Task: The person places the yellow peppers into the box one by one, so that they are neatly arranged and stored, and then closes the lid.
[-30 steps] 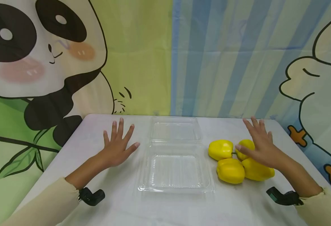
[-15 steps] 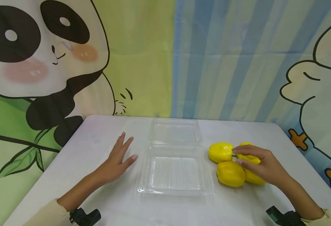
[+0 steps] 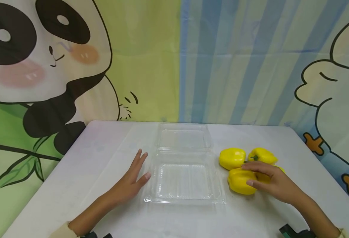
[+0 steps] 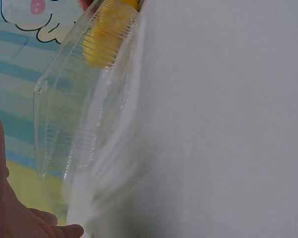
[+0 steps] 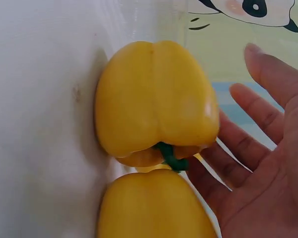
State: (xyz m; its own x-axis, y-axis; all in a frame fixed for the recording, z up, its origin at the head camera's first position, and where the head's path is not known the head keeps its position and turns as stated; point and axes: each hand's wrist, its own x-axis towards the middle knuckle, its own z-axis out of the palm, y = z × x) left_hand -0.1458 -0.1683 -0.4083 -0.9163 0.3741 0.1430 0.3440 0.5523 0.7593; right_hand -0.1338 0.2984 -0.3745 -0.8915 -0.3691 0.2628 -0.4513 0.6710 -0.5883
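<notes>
Several yellow bell peppers lie in a cluster right of centre in the head view. My right hand (image 3: 278, 183) reaches over the front-left bell pepper (image 3: 238, 181), its thumb and fingers apart around it. In the right wrist view that pepper (image 5: 156, 94) shows a green stem; the fingers are behind it and the thumb stands off its surface. Another bell pepper (image 5: 154, 208) sits just below it there. My left hand (image 3: 126, 188), fingers extended, is beside the left edge of a clear plastic clamshell container (image 3: 154, 195), whose lid (image 3: 184, 138) is folded back.
A white table (image 3: 174, 219) carries everything. Behind the front pepper are a back-left bell pepper (image 3: 231, 158) and a back-right bell pepper (image 3: 262, 155); another is mostly hidden by my right hand. A printed curtain (image 3: 150, 66) hangs along the table's far edge.
My right hand has come down from above the peppers and moved toward the front-left one, its fingers bending. My left hand has lowered and shifted right, closer to the container.
</notes>
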